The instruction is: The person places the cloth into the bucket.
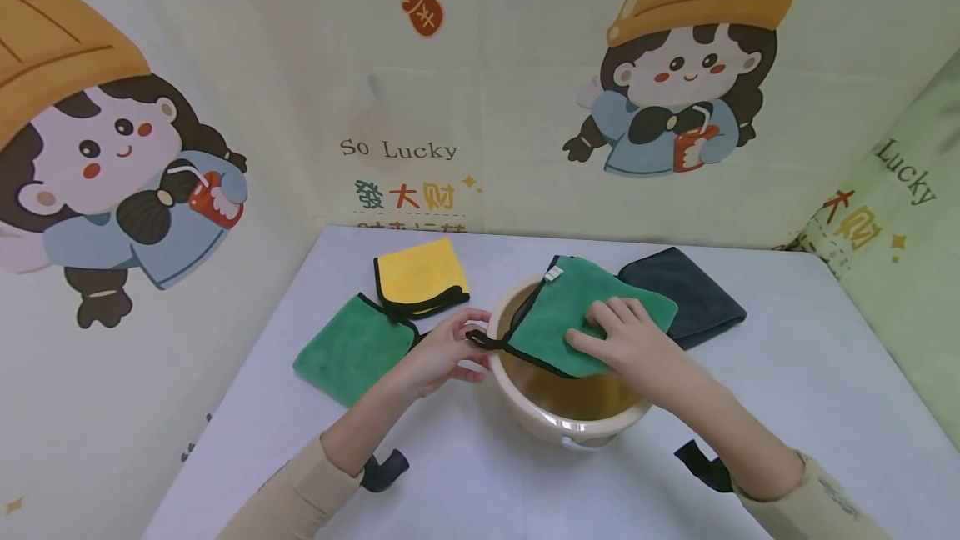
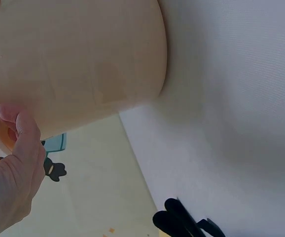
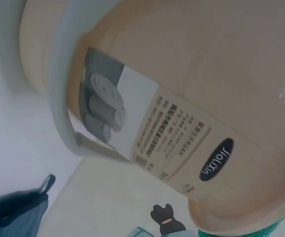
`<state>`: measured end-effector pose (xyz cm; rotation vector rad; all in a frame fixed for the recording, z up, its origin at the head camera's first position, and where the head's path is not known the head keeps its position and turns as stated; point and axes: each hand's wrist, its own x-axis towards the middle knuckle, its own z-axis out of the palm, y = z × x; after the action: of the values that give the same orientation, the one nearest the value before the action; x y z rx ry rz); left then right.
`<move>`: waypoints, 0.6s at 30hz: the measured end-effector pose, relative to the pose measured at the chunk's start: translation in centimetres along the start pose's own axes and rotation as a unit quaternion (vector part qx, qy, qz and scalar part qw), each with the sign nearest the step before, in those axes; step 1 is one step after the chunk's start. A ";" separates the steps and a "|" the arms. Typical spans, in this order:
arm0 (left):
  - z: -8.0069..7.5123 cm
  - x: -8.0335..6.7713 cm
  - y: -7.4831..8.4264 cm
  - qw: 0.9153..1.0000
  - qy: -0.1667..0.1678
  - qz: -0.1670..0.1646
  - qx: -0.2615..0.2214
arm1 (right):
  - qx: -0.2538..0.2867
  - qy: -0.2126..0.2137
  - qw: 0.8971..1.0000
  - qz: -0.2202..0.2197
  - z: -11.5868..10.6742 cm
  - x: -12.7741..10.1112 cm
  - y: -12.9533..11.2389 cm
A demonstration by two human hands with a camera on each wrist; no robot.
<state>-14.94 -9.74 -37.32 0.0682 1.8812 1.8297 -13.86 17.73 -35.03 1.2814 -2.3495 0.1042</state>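
Beige basin (image 1: 570, 427) right before me: green cloth (image 1: 581, 315) draped across its rim, left hand (image 1: 442, 352) pinching the near-left corner, right hand (image 1: 637, 344) flat on top.

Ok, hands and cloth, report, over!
Left hand pinches green cloth corner. Right hand flat on cloth, draped over basin. Nothing blocking.

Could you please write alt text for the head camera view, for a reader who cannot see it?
A person holds a green cloth over a beige plastic basin on a white table: the left hand pinches its black-edged corner, and the right hand lies flat on top. Behind lie a yellow cloth, another green cloth and a dark grey cloth.
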 end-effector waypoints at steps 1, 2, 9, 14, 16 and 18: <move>0.0 0.0 0.0 1.000 0.001 0.000 0.000 | 0.002 -0.008 1.000 0.001 0.1 0.1 -0.1; 0.1 0.0 0.0 1.000 0.002 -0.001 0.001 | 0.004 -0.017 1.000 0.001 0.2 0.1 -0.1; 0.1 -0.1 0.1 1.000 0.002 -0.001 0.004 | 0.023 -0.075 0.997 0.001 0.9 0.6 -0.3; 0.0 -0.1 0.1 1.000 -0.004 0.003 0.005 | 0.035 -0.125 0.991 0.006 1.3 0.9 -0.2; 0.0 -0.1 0.1 1.000 -0.002 0.001 0.007 | 0.037 -0.144 0.989 0.006 1.4 1.1 -0.2; 0.0 -0.1 0.0 1.000 0.001 -0.003 0.008 | 0.041 -0.158 0.987 0.004 1.5 1.3 -0.3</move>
<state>-14.88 -9.72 -37.26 0.0647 1.8958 1.8114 -14.79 16.16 -35.88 1.4175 -2.6412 -0.0014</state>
